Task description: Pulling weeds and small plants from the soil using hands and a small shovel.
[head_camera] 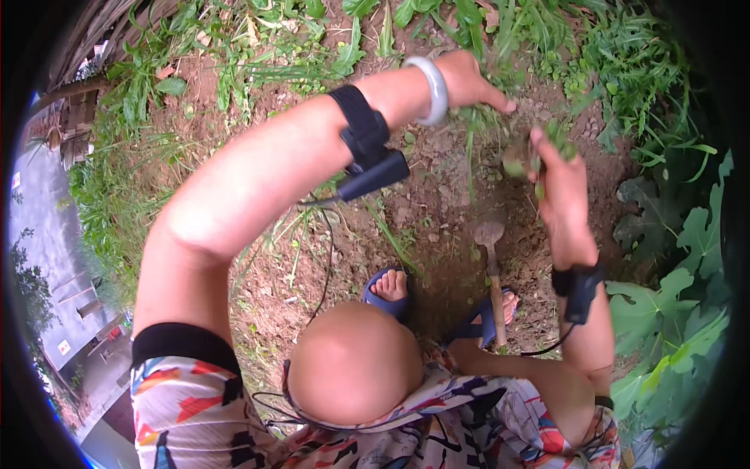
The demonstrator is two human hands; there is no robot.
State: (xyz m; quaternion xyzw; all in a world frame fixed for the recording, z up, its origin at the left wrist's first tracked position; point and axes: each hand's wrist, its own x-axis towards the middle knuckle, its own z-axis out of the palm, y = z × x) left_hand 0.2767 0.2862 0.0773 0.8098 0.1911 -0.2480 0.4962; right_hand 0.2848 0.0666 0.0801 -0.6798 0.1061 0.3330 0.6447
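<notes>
My left hand (pixel 469 79), with a pale bangle (pixel 433 91) at its wrist, reaches over the bare soil at the top centre. Blurred green weeds (pixel 483 120) lie at its fingers; whether it grips them is hidden. My right hand (pixel 562 182) is lower and to the right, its thumb pointing up. Small leafy weeds (pixel 556 143) are against its thumb and fingers, partly blurred. Between my feet and the hands, a small trowel-like tool with a rusty metal head (pixel 489 233) and a wooden handle (pixel 498 311) leans by my right sandal (pixel 483 316).
Leafy green plants (pixel 638 70) grow along the top and upper right. Broad lobed leaves (pixel 668 328) stand close to my right forearm. My left foot, in a blue sandal (pixel 389 296), rests on the soil. A black cable (pixel 331 252) hangs from my left forearm's strapped device.
</notes>
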